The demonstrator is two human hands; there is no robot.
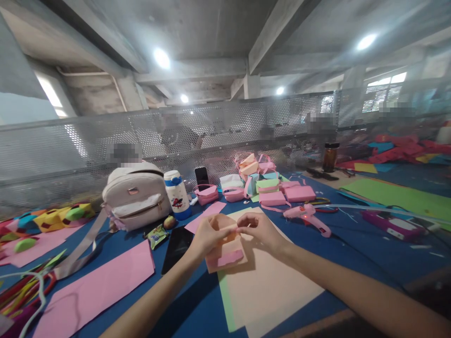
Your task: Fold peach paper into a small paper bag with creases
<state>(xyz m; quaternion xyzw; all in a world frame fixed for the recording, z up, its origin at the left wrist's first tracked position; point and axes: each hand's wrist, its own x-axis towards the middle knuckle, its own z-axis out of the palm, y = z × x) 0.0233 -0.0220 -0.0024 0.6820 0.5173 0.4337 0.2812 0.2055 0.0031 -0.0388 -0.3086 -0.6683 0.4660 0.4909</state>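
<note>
Between my hands is a small peach paper piece (213,263), folded like a little bag, with a pink strip (230,257) across its lower part. My left hand (210,234) is closed on its upper left side. The fingers of my right hand (259,230) pinch together at its upper right edge, close to the left fingertips; whatever small part they hold is hidden. Below lies a large peach sheet (275,286), with a green sheet (228,305) showing under its left edge. A pink glue gun (306,217) rests on the blue table to the right.
A pale backpack (136,197), a white and blue bottle (176,197) and a dark tablet (176,249) are on the left, near pink sheets (102,286). Small paper bags (273,198) stand at the back, before a perforated metal screen (225,131). A purple power strip (392,225) lies right.
</note>
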